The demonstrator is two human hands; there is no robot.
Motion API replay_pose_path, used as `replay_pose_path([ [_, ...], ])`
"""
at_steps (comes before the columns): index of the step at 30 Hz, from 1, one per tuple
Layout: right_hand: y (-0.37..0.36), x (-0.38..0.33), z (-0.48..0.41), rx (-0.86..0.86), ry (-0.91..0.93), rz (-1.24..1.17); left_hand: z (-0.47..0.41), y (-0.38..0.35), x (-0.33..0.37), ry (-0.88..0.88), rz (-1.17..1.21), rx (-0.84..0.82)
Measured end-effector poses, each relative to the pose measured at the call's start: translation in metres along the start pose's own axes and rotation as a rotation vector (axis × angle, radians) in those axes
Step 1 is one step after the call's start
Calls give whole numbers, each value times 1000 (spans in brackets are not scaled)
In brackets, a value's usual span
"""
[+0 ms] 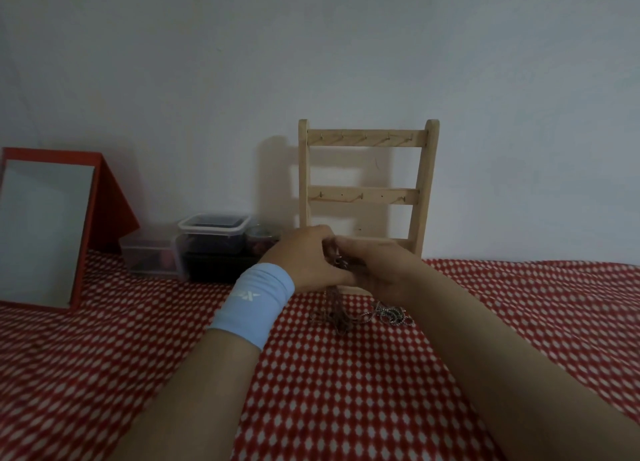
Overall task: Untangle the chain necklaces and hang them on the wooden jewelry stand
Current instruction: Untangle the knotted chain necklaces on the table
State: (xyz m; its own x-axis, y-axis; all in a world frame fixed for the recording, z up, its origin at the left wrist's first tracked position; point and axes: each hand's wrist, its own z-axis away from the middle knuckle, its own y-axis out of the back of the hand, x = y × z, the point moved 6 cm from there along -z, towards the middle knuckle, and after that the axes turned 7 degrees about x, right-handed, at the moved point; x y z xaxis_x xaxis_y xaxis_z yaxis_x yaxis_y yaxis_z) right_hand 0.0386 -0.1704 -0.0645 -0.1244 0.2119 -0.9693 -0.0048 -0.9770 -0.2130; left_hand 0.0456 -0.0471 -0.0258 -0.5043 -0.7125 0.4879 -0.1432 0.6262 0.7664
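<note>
Head view: left hand (304,260) and right hand (375,272) both pinched the tangled metal chain necklaces (341,317), which trailed onto the red-and-white cloth (346,391) before the pale wooden jewelry stand (367,138). Judgement: loops wanted slack teasing, not tugging.

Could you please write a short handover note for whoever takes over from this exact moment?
Left grip: pinches the tangled chain necklaces, raised in front of the wooden jewelry stand.
Right grip: holds the same tangle from the other side.
Chains: the bunch hangs from both hands down onto the red patterned cloth; a silvery part lies on the cloth under the right grip.
Done: nothing is hung; the stand's hooks that show are bare.
Left: separate the chains, then hang each on a hook.
</note>
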Motion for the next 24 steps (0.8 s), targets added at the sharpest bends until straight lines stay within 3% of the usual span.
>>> replay_pose_path([
  [4, 2, -1, 0, 4, -16, -1, -3, 6, -9, 29, 91, 40],
  [8, -1, -3, 3, -60, 22, 108, -3, 13, -22, 106, 254, -43],
  [13, 4, -2, 5, 48, 129, 474, -2, 27, -23, 106, 234, -27],
  [17, -3, -3, 10, -23, 194, 638, -2, 35, -19, 79, 280, 46],
  [20, -15, -6, 15, -111, 270, 555, 0, 35, -13, 58, 378, 62],
  [24, -10, -9, 9, -100, 329, 345, 2, 35, -15, 86, 436, 45],
])
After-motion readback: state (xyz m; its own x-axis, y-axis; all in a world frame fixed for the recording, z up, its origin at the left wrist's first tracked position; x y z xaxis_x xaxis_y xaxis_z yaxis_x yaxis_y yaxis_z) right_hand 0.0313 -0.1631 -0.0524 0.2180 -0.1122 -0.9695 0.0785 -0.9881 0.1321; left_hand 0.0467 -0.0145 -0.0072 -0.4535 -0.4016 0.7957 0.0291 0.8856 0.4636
